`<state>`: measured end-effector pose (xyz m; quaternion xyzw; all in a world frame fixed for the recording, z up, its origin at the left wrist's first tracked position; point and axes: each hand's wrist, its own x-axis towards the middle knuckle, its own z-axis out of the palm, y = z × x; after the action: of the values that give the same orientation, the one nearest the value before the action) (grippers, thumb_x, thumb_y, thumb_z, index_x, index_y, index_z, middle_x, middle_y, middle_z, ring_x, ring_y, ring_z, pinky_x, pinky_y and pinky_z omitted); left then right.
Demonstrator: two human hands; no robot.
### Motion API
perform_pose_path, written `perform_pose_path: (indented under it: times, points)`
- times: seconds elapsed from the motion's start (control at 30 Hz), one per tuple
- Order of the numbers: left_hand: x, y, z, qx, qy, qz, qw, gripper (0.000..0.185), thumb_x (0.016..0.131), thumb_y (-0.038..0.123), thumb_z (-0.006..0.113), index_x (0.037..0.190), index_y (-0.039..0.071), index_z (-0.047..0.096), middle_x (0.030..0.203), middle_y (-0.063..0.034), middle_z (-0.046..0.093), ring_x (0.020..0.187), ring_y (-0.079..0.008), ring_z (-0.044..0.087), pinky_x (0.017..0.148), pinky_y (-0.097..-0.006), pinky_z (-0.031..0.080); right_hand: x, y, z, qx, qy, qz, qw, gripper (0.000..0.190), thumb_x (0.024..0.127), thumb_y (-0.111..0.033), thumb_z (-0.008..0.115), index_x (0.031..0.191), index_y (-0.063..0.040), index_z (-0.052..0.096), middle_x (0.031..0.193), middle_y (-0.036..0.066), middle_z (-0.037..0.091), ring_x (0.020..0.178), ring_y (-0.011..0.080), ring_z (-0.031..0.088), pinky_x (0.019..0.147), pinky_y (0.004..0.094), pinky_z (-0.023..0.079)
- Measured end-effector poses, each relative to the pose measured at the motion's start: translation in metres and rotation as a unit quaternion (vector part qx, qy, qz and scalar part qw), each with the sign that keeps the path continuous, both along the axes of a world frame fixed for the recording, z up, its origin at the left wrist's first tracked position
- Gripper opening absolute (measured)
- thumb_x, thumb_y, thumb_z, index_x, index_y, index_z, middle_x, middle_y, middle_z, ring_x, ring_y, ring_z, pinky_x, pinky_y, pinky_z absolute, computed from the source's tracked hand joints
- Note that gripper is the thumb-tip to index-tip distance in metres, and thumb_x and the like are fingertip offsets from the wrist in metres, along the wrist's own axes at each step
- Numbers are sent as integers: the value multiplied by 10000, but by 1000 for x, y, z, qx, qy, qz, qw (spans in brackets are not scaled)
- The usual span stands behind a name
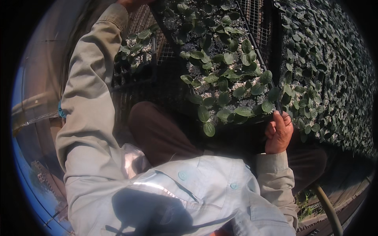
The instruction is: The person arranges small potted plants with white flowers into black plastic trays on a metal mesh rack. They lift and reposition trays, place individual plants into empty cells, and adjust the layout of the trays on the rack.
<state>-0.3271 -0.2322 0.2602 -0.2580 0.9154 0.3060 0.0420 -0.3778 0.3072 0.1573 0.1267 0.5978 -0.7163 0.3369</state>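
Note:
A black plastic seedling tray (256,120) lies before me, filled with round-leaved seedlings (226,73) growing in pale granular medium. My right hand (280,131) pinches the tray's near right corner between thumb and fingers. At the top edge of the view my left hand (134,2) is mostly cut off, reaching far forward beside the tray's far end. What its fingers touch is hidden.
More seedlings (327,76) in trays stretch along the right. A smaller group of seedlings (137,48) sits left of the tray. Black plastic mesh (255,17) shows between trays. A curved pole (327,206) stands at lower right, and translucent sheeting (44,65) hangs at left.

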Motion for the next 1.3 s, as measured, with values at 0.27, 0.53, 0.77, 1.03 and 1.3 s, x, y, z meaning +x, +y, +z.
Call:
perform_pose_path:
  times: [0.27, 0.53, 0.77, 1.03, 1.3]
  points:
    - [178, 93, 30, 233, 71, 159, 957, 236, 992, 272, 633, 1060, 46, 621, 922, 61, 590, 856, -15, 530, 770, -218, 443, -149, -61, 54, 111, 171, 207, 957, 158, 884, -174, 728, 869, -151, 573, 642, -111, 433, 453, -5, 326, 397, 188, 205]
    - [256, 303, -22, 489, 188, 305, 795, 211, 1022, 192, 578, 1130, 12, 570, 965, -6, 634, 839, -51, 561, 780, -232, 460, -288, -200, 36, 199, 501, 533, 652, 301, 884, -308, 706, 1076, -77, 678, 898, 6, 631, 765, 104, 571, 602, 306, 407]
    - [216, 503, -165, 521, 227, 413, 712, 229, 1012, 186, 601, 1144, 3, 564, 970, -44, 630, 843, -92, 568, 783, -271, 484, -314, -301, -90, 285, 865, 413, -15, 240, 706, -347, 801, 847, -156, 765, 904, 122, 736, 971, 295, 687, 881, 382, 525]
    - [199, 542, -226, 616, 135, 446, 635, 290, 988, 245, 659, 1041, -21, 555, 978, -86, 654, 913, -132, 667, 838, -276, 519, -219, -312, -87, 243, 653, 414, 585, 89, 783, -175, 680, 809, -113, 739, 777, 92, 701, 714, 267, 666, 658, 415, 528]
    - [167, 538, -222, 676, 91, 429, 592, 229, 967, 242, 690, 983, 37, 589, 984, -49, 670, 906, -153, 689, 865, -273, 527, -245, -227, -44, 60, 542, 366, 754, 313, 951, -352, 603, 1030, -72, 716, 905, 52, 671, 773, 119, 550, 666, 299, 428]
